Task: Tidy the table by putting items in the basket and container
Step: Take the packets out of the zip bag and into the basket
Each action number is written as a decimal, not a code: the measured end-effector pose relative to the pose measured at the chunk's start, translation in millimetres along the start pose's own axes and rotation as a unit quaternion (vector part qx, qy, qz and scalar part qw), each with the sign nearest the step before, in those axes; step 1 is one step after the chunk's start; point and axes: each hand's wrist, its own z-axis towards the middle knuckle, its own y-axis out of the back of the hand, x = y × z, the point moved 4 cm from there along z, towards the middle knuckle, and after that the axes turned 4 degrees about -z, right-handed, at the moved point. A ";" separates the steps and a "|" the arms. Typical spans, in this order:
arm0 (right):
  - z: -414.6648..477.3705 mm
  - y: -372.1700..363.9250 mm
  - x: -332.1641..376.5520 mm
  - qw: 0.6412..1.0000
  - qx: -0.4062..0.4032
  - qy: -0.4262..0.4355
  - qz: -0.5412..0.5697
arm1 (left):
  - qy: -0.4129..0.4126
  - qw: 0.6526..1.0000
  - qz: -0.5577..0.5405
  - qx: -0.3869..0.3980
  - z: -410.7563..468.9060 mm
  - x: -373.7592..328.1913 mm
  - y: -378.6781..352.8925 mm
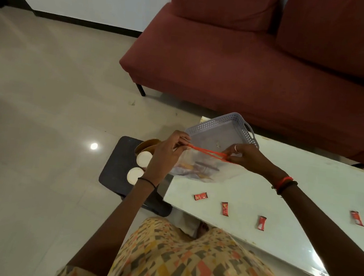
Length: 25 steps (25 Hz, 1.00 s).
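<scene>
While both hands (208, 153) stretch it | orange drawstring (206, 151) runs left-right

Maroon sofa (261, 67), glossy tiled floor (48, 80)

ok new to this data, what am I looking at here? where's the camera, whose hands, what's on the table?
One picture, from a wide-angle camera worn on a person's head, looking down at their own bare hands. No robot. The left hand and right hand each pinch an end of a red drawstring on a translucent pouch, pulled taut between them. Behind it a grey perforated basket sits on the pale table. Four small red wrapped sweets lie loose on the table. A dark mat on the floor holds round white-lidded containers.
</scene>
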 end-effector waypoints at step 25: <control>-43.6 6.6 -19.7 0.962 -0.206 -0.176 -0.038 | 0.176 0.977 -0.036 0.117 -3.3 34.3 -100.3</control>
